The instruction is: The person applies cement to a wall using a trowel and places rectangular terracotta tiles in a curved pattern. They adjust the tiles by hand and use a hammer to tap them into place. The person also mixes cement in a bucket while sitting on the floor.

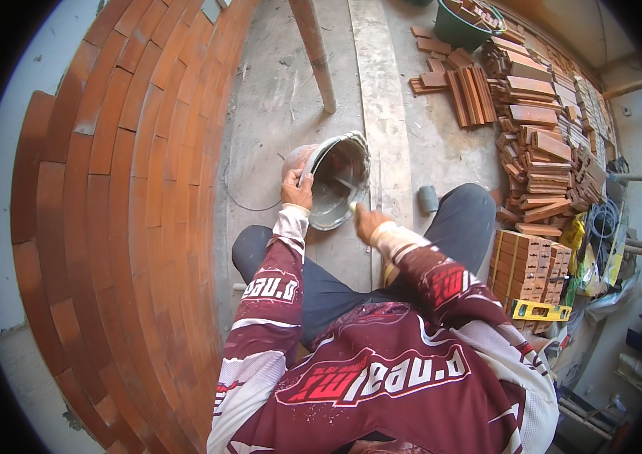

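A mortar-crusted bucket (303,157) lies tipped over on the floor in front of me, its mouth turned to the right and toward me. My left hand (297,189) is closed on its near-left rim. In my right hand (370,222) is the pale handle of a trowel (352,206). The trowel points into the bucket's mouth, and its thin blade is blurred against the grey inside. Whether mortar is left at the bottom I cannot tell. My knees are bent on either side, just short of the bucket.
A wall of orange bricks (116,181) runs along my left. A post (315,60) stands beyond the bucket. To the right are a small grey cup (428,199), stacked brick tiles (536,159), a yellow spirit level (541,310) and a green tub (461,29) of brick pieces.
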The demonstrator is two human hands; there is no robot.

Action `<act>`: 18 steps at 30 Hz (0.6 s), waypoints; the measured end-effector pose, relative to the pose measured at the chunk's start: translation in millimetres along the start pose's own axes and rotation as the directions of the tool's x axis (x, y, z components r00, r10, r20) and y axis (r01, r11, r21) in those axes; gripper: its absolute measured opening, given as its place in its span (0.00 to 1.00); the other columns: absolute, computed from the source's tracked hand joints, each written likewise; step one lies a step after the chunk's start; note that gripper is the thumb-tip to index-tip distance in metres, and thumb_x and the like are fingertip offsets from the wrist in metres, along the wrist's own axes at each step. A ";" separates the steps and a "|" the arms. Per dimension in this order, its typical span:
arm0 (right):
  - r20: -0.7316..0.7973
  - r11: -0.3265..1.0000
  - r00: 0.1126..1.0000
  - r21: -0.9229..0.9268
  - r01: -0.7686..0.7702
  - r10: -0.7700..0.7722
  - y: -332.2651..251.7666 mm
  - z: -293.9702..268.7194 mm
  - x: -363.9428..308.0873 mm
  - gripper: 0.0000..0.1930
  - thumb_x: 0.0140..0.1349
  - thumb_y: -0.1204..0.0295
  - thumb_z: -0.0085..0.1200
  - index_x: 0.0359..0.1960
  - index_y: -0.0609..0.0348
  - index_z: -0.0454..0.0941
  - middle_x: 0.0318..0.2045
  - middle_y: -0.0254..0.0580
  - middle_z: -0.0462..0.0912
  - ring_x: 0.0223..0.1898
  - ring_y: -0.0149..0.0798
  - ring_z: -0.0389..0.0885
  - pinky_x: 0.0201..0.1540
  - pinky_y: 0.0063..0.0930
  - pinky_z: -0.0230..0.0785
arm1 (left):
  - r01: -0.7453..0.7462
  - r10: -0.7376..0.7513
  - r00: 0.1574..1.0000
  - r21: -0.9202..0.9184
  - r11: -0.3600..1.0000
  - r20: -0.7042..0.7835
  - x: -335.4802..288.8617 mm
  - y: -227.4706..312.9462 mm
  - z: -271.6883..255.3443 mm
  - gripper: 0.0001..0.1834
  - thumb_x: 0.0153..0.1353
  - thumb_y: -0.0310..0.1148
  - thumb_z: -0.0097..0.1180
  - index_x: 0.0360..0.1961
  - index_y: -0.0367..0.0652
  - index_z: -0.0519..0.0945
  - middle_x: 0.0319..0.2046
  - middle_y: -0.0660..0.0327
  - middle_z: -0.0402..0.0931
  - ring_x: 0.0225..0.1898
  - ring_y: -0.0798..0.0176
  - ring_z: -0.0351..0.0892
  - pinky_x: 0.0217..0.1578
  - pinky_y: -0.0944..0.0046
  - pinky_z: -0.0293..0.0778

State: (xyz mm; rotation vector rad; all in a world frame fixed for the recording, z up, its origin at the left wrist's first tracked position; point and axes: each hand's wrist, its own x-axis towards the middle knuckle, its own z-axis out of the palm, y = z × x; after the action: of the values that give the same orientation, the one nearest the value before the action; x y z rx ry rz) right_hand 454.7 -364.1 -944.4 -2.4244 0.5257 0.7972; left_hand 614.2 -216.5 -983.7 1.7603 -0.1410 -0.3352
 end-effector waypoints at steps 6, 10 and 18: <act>-0.089 0.983 0.993 0.159 0.094 -0.080 -36.3 -11.3 -3.4 0.21 0.66 0.57 0.39 0.48 0.61 0.73 0.39 0.60 0.81 0.44 0.59 0.79 0.48 0.49 0.70 | -0.082 0.085 0.994 0.042 0.996 -0.064 2.2 -22.1 -45.5 0.10 0.60 0.28 0.54 0.40 0.33 0.73 0.43 0.51 0.80 0.37 0.69 0.77 0.39 0.68 0.72; -0.131 0.984 0.991 0.179 0.013 0.011 -28.0 -47.8 27.4 0.19 0.65 0.58 0.42 0.43 0.61 0.77 0.39 0.58 0.81 0.44 0.57 0.80 0.47 0.47 0.71 | -0.036 0.032 0.999 0.165 0.986 0.023 9.5 -11.2 -65.6 0.25 0.61 0.27 0.51 0.60 0.34 0.67 0.47 0.46 0.77 0.45 0.61 0.78 0.46 0.65 0.71; -0.161 0.995 0.986 0.087 0.054 -0.040 -96.7 -80.1 68.8 0.15 0.59 0.63 0.50 0.37 0.60 0.82 0.39 0.56 0.82 0.43 0.52 0.82 0.45 0.42 0.75 | -0.110 0.061 0.989 0.388 0.915 0.134 10.2 5.6 -76.8 0.31 0.61 0.25 0.48 0.64 0.26 0.57 0.58 0.40 0.67 0.55 0.57 0.72 0.54 0.67 0.65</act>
State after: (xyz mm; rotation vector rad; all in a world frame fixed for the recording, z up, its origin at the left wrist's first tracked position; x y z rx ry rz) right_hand 589.3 -348.8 -898.2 -2.4186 0.5508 0.5514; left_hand 647.4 -148.6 -965.8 2.1259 -0.3947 -0.3667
